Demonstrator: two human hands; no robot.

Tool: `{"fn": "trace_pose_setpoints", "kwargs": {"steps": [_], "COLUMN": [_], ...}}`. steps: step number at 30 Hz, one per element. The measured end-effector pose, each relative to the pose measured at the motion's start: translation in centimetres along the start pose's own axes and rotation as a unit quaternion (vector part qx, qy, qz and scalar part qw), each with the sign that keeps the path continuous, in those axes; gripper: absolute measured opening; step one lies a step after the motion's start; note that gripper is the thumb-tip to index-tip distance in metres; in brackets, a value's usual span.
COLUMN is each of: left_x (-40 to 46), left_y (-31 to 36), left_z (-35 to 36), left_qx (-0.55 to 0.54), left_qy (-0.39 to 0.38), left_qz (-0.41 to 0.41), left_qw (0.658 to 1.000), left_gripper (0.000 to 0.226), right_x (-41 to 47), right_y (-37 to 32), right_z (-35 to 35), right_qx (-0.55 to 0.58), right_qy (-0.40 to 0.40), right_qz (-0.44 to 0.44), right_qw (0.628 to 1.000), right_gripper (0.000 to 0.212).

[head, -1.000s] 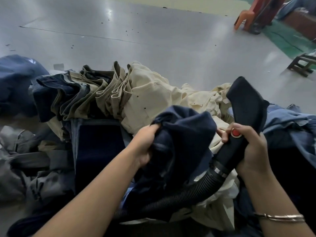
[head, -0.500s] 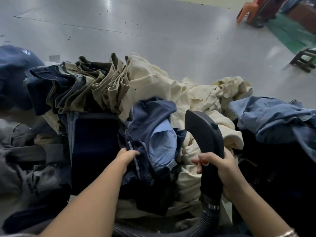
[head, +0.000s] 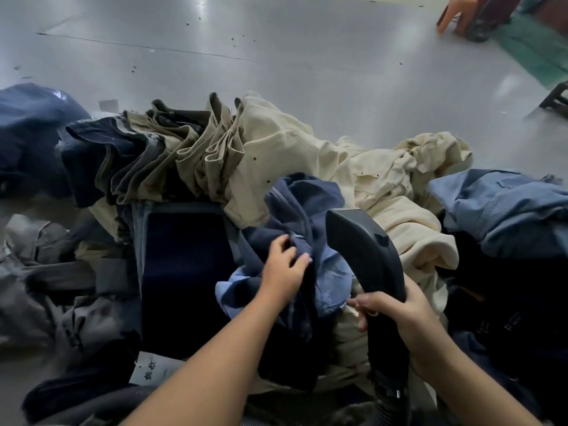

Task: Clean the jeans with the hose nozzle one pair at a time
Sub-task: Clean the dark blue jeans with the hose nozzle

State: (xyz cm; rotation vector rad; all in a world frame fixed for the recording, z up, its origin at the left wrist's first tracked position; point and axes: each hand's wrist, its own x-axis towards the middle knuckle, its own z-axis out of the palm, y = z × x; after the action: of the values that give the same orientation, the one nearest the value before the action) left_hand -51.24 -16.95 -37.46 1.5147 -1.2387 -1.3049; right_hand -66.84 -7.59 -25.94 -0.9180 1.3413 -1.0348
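- The right hand point(head: 408, 321) is wrapped around the neck of the black hose nozzle point(head: 365, 250), fingers curled round it, thumb across the front.
- The nozzle stands nearly upright, its wide flat mouth at the top, tipped away from the person; a ribbed hose point(head: 392, 407) runs down from its lower end and out of view at the bottom edge.
- The navy jeans point(head: 302, 210) lie just left of the nozzle, crumpled, with a lighter blue inner side showing at the lower folds.
- The left hand point(head: 284, 269) rests on these jeans left of the nozzle, fingers bent and pinching a fold of the cloth near a seam.
- Behind the nozzle lies a heap of cream trousers point(head: 307, 155), spreading to its right as well.
- Farther left of the nozzle is a row of folded khaki and dark trousers point(head: 147, 161), their edges upward.
- Right of the nozzle is a pale blue denim pair point(head: 504, 207).
- Lower left of the nozzle, a white paper tag point(head: 153, 367) with handwriting lies among dark cloth.
- Beyond the pile is a shiny grey floor point(head: 276, 50); an orange stool point(head: 451, 13) stands at the far right, well away from the nozzle.
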Motion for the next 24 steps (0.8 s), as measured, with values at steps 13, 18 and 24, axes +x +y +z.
{"fn": "trace_pose_setpoints", "kwargs": {"steps": [13, 18, 24], "left_x": [0.8, 1.9, -0.1], "left_y": [1.2, 4.6, 5.8], "left_z": [-1.3, -4.4, -5.2], "left_qx": [-0.131, -0.041, 0.072], "left_qy": [-0.010, 0.010, -0.205], "left_qz": [-0.247, -0.085, 0.031], "left_qw": [0.960, 0.996, 0.976], "left_gripper": [0.064, 0.061, 0.026], "right_x": [1.2, 1.0, 0.8], "right_y": [1.6, 0.8, 0.2], "right_z": [-0.5, -0.7, -1.4], "right_qx": [0.015, 0.021, 0.029], "right_qy": [0.022, 0.015, 0.009], "right_qz": [0.019, 0.003, 0.005], "right_qw": [0.999, 1.000, 1.000], "right_gripper": [0.027, 0.026, 0.033]}}
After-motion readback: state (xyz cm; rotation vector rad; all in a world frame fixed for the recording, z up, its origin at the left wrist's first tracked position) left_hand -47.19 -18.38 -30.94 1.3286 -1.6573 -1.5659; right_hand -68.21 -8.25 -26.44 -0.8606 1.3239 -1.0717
